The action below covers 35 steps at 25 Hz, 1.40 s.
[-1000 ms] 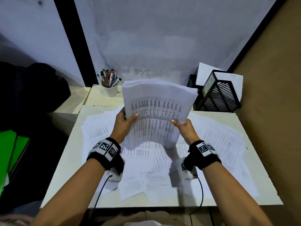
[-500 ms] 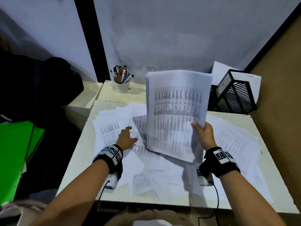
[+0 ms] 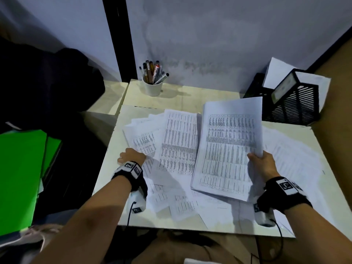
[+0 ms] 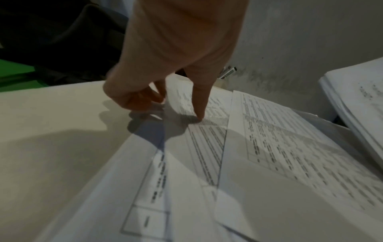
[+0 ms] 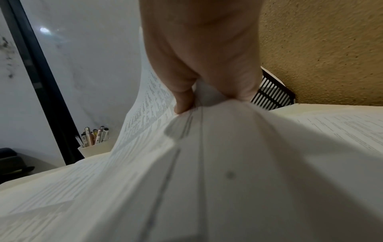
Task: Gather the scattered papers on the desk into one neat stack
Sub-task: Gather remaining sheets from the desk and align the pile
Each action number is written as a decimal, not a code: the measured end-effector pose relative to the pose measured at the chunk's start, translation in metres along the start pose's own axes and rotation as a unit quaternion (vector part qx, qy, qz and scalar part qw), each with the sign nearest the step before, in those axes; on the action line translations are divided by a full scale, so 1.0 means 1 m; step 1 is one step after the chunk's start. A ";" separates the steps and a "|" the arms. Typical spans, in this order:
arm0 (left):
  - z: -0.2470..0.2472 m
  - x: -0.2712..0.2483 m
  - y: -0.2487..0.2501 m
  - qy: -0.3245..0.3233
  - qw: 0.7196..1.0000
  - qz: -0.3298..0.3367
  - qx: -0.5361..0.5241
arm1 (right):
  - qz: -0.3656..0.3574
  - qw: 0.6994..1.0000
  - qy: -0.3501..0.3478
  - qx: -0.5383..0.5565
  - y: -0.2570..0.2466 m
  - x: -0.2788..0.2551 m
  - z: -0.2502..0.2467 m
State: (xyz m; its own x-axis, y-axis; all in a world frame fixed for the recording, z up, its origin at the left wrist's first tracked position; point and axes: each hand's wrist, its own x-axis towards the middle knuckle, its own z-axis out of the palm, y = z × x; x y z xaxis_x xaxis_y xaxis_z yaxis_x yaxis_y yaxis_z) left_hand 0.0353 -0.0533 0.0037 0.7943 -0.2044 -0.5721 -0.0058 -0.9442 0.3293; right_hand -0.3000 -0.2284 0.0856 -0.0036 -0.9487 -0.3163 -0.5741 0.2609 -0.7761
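My right hand (image 3: 261, 162) grips a thick stack of printed papers (image 3: 228, 149) by its right edge and holds it tilted over the desk (image 3: 108, 178), low near edge close to the surface. In the right wrist view thumb and fingers (image 5: 182, 101) pinch the stack (image 5: 186, 172). Several loose printed sheets (image 3: 179, 141) lie fanned and overlapping on the desk. My left hand (image 3: 131, 155) is down on the leftmost sheet; in the left wrist view the index fingertip (image 4: 200, 116) presses the sheet (image 4: 207, 139) while thumb and curled fingers pinch its left edge.
A white cup of pens (image 3: 152, 88) stands at the back of the desk. A black slatted file rack (image 3: 293, 103) holding white paper sits at the back right. Green folders (image 3: 19, 178) and a dark bag (image 3: 47, 82) lie off the desk's left side.
My left hand let go of the stack and dropped to the loose sheets on the left. The right hand alone lowered and tilted the stack toward the desk.
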 end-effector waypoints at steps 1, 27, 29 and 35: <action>0.001 0.000 -0.001 0.012 1.000 0.004 -0.005 | -0.002 1.000 0.000 -0.008 -0.001 -0.003 0.000; 0.030 -0.025 0.003 0.019 0.997 0.017 -0.074 | -0.012 0.998 -0.014 -0.058 0.016 -0.016 0.000; 0.028 -0.027 -0.002 0.023 0.998 0.008 -0.061 | -0.013 0.998 -0.014 -0.065 0.016 -0.018 0.000; 0.028 -0.043 0.009 0.042 0.997 0.001 -0.061 | -0.017 0.997 -0.017 -0.077 0.015 -0.016 0.000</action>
State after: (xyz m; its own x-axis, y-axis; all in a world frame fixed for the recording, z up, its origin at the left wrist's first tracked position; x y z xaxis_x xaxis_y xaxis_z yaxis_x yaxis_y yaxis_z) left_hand -0.0162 -0.0599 0.0105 0.8424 -0.1790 -0.5083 0.0630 -0.9040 0.4228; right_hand -0.3087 -0.2093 0.0790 0.0451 -0.9491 -0.3118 -0.6920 0.1954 -0.6950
